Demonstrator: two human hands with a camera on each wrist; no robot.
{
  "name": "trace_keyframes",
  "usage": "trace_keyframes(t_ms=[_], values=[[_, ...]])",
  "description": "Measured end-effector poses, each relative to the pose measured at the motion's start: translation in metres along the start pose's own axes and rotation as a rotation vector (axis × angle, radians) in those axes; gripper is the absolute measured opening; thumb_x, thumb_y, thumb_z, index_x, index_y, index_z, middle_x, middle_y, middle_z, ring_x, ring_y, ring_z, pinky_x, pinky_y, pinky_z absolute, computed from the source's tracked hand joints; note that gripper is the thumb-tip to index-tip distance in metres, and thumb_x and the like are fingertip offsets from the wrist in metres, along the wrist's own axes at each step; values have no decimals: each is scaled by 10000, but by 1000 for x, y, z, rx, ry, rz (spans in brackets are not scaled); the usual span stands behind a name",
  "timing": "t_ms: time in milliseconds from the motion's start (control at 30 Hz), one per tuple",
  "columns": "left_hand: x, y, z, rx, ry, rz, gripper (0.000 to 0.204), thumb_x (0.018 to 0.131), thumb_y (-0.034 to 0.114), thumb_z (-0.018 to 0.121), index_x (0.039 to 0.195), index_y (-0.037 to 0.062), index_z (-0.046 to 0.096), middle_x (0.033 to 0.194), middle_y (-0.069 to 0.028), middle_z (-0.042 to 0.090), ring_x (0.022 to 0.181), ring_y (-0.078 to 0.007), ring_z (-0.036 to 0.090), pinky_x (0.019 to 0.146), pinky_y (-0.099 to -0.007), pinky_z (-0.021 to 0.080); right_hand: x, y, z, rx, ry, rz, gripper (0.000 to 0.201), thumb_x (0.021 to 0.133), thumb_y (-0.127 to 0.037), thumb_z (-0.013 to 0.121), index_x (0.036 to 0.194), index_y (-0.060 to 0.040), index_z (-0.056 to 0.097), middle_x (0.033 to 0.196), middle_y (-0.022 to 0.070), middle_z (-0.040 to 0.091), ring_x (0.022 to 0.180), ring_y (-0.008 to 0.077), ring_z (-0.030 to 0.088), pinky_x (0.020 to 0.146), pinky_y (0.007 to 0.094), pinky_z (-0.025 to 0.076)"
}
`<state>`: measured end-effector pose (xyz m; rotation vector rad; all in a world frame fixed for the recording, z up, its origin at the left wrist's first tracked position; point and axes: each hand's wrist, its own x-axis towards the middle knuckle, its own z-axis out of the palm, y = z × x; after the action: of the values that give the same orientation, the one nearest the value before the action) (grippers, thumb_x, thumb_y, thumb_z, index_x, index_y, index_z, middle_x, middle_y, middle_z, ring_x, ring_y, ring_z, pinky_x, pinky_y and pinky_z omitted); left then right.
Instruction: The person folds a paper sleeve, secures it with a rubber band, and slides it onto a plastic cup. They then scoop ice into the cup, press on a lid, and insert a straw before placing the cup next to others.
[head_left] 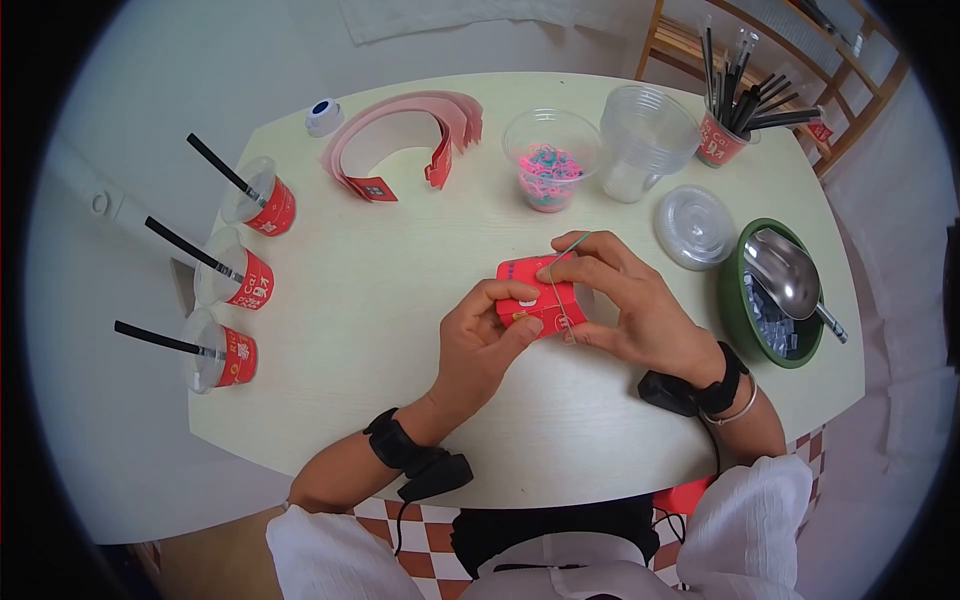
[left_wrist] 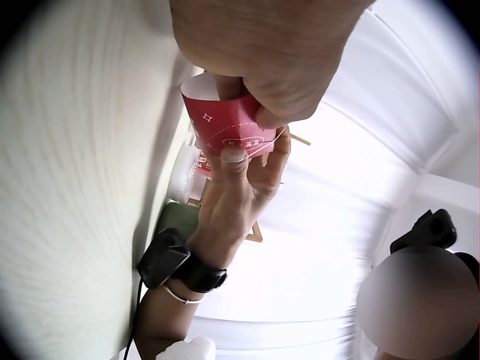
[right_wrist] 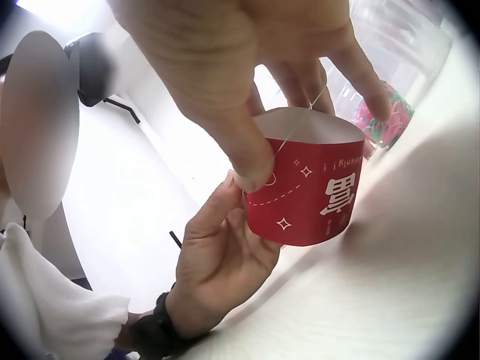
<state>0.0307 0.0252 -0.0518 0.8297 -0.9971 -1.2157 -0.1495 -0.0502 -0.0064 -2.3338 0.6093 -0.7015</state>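
Both hands are around a red paper cup sleeve [head_left: 520, 268] with white print, above the middle of the table. My left hand [head_left: 472, 345] grips its left side, thumb outside; in the left wrist view a finger reaches inside the sleeve's opening. A thin greenish rubber band [right_wrist: 300, 124] is stretched by my right hand [head_left: 645, 300] across the sleeve. In the right wrist view the band runs from the right thumb, lying on the printed wall, over the open rim to the fingers. Part of the sleeve is hidden behind the fingers.
Three sleeved clear cups [head_left: 250, 280] with black straws lie at the left edge. At the back are curved sleeves [head_left: 355, 140], a tub of coloured bands [head_left: 550, 170], stacked clear cups [head_left: 650, 125] and a straw-filled cup [head_left: 720, 145]. Lids [head_left: 695, 227] and a green bowl [head_left: 733, 305] stand right.
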Motion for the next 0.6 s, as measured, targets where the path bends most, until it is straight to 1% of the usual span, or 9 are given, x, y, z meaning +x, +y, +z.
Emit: trace_keyframes(t_ms=[67,233,333,367,467,533,600], values=[[-1,-2,-4,15,-4,-50,174,835,-39,602,1001,-18,556,986,-66,575,863,-77,540,759,-216,460,0,0,1,4,-7,3,581,647,-87,765,1170,-144,518,1238,125,444,1049,322,552,849,389,485],[-2,-6,-9,53,-16,-66,159,841,-36,597,996,-23,562,958,-59,594,828,-69,550,758,-214,467,0,-6,1,-51,-3,41,570,640,-133,783,1146,-156,522,1226,121,449,1031,324,556,830,384,489],[-1,-4,-3,25,17,-71,165,839,-33,603,996,-20,555,955,-53,587,826,-67,551,755,-215,468,1,-12,3,-138,-18,94,567,639,-175,791,1130,-147,509,1206,113,453,1008,320,553,838,420,478],[-1,-3,-1,13,31,-74,170,838,-31,607,997,-18,551,956,-50,582,827,-67,551,753,-215,468,1,-14,4,-186,-21,83,568,644,-180,788,1133,-146,501,1201,111,454,1010,318,548,847,450,469],[-2,-1,6,3,-15,12,145,852,-16,607,972,4,528,942,-25,559,832,-69,547,720,-200,464,0,-20,9,-322,-19,51,569,663,-188,775,1145,-142,477,1193,108,454,1025,313,532,870,538,436],[-3,-4,7,78,-2,17,165,839,-11,625,943,18,500,928,-21,543,847,-69,539,731,-205,464,0,-25,13,-404,-5,34,565,682,-182,761,1159,-139,462,1196,109,453,1046,311,521,881,595,409],[-4,-2,7,101,8,9,183,830,-5,638,921,29,482,916,-18,530,852,-66,528,738,-207,460,-2,-28,17,-443,2,39,563,693,-174,751,1170,-142,455,1200,109,450,1063,311,511,875,621,401]])
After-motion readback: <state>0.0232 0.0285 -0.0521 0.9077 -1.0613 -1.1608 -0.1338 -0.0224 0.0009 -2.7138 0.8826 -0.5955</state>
